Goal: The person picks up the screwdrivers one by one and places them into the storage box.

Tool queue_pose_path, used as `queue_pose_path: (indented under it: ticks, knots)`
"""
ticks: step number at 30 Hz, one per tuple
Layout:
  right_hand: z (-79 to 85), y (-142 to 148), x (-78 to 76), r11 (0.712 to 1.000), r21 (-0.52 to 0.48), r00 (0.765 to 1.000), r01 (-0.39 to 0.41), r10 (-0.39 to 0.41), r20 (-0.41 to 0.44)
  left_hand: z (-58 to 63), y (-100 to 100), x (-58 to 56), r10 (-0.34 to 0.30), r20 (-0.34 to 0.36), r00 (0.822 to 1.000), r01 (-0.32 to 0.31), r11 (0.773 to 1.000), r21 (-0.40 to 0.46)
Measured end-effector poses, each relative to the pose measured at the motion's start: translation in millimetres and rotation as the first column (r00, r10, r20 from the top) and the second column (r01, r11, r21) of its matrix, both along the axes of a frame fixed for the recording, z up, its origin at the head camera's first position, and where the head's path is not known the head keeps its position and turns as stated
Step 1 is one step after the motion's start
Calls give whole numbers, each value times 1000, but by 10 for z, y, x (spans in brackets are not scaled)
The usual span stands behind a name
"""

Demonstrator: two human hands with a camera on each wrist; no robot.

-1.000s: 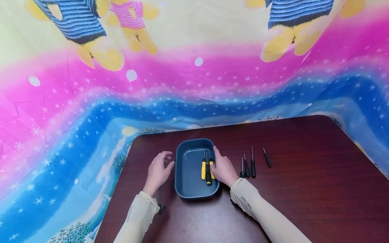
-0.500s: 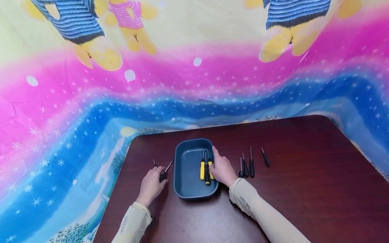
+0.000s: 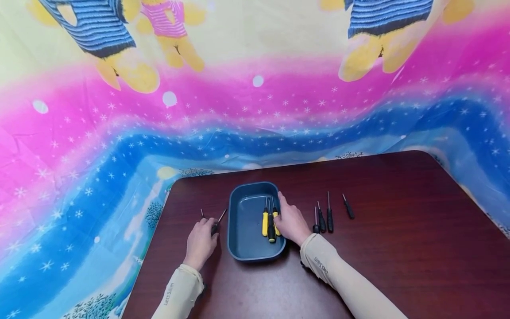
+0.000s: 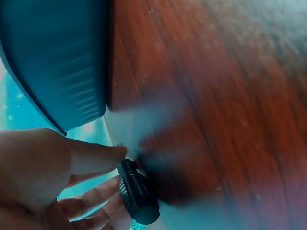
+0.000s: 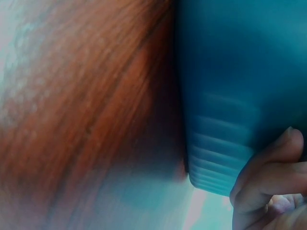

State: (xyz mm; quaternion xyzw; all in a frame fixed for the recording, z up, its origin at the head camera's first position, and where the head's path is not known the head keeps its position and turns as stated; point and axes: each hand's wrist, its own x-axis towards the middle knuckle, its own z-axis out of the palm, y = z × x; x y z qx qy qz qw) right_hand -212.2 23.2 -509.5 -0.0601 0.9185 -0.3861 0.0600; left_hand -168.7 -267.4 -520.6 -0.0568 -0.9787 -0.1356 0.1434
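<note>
In the head view my left hand (image 3: 200,243) is left of a dark blue-grey tray (image 3: 244,256). Thumb and fingers pinch a black-handled screwdriver (image 3: 215,228), whose metal shaft slants up toward the tray. The left wrist view shows its ridged black handle (image 4: 138,194) between thumb and fingers. A second thin shaft (image 3: 202,213) sticks out beyond the fingers; the rest of that tool is hidden. My right hand (image 3: 294,223) grips the tray's right side, fingers against the outer wall and thumb over the rim. Inside the tray lie yellow-and-black screwdrivers (image 3: 265,222), one partly covered by the thumb.
Several black screwdrivers (image 3: 330,219) lie right of the right hand, with a separate short one (image 3: 349,208) farther right. Everything rests on a dark red-brown table (image 3: 402,248). A patterned cloth (image 3: 255,119) hangs behind the table's far edge.
My left hand has moved from beside the tray's left wall back toward the lower left, onto the black screwdriver, and now pinches it. The right hand and tray have stayed in place.
</note>
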Motion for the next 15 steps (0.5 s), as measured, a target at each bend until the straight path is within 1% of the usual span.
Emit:
queue_pose_path:
  ticks: [3,8,15]
  knots:
    - [-3,2,-1,1000,-2,1000,0,0,0,-19,-3,-5,0,-11,1000,0,1000,-1]
    - [11,4,2,1000,-5,1000,1,-1,4,-21,-6,-3,-2,-9,1000,2,1000,17]
    - [24,2,11,1000,-12,1000,-3,3,3,26,-25,19,-7,34,999,5,998,65]
